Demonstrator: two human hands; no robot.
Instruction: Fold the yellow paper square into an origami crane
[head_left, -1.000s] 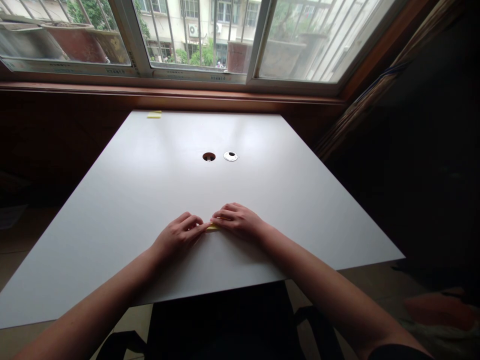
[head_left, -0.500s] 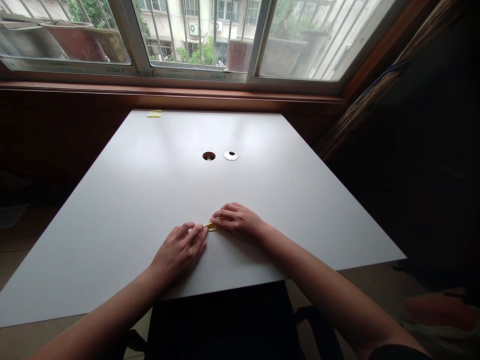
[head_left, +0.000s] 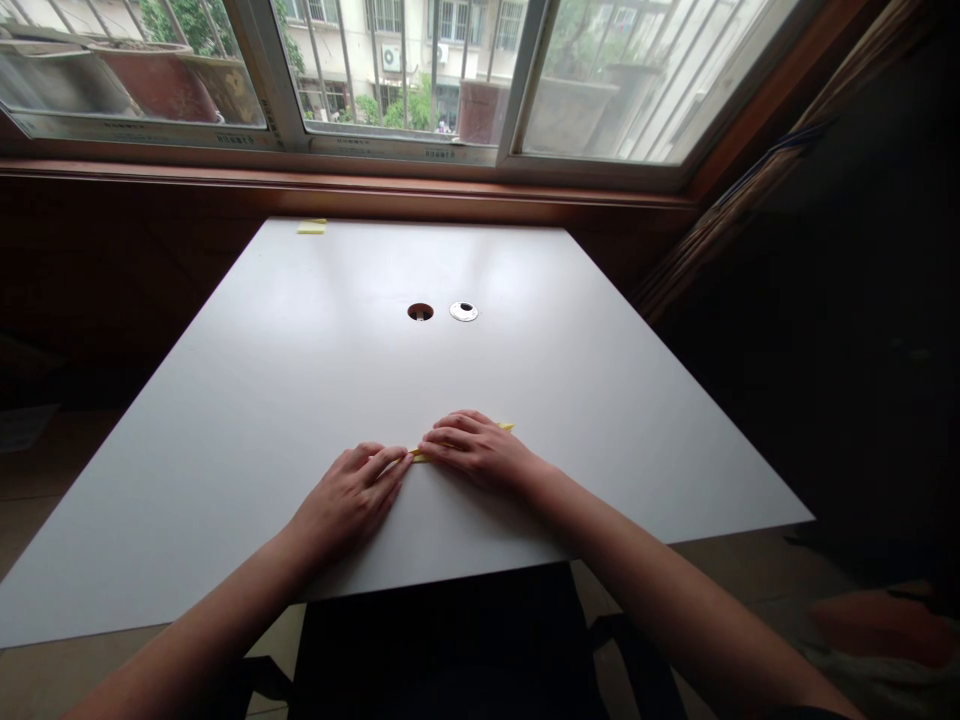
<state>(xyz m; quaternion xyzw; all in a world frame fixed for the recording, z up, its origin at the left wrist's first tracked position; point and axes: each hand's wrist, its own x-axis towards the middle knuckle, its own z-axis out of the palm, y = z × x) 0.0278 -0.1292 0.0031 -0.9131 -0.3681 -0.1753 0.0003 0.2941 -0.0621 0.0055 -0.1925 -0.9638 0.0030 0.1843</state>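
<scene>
A narrow yellow strip (head_left: pixel 421 458), apparently folded paper, lies on the white tabletop near its front edge. My left hand (head_left: pixel 358 492) is closed at the strip's left part, fingertips pinching it against the table. Over its middle rests my right hand (head_left: pixel 474 447), fingers together and bent, pressing on the strip. A short yellow end pokes out beyond the right knuckles. Most of the strip is hidden under both hands.
The white table (head_left: pixel 300 380) stands against a window wall. A small yellow paper piece (head_left: pixel 312 227) lies at the far left corner. Farther back are a round cable hole (head_left: pixel 420 313) and its loose cover (head_left: pixel 463 312). A dark chair (head_left: pixel 450 640) is at the front edge.
My right hand has slid slightly down over the strip, and the strip's right end now shows past it. My left hand has shifted a little left. The view has moved slightly.
</scene>
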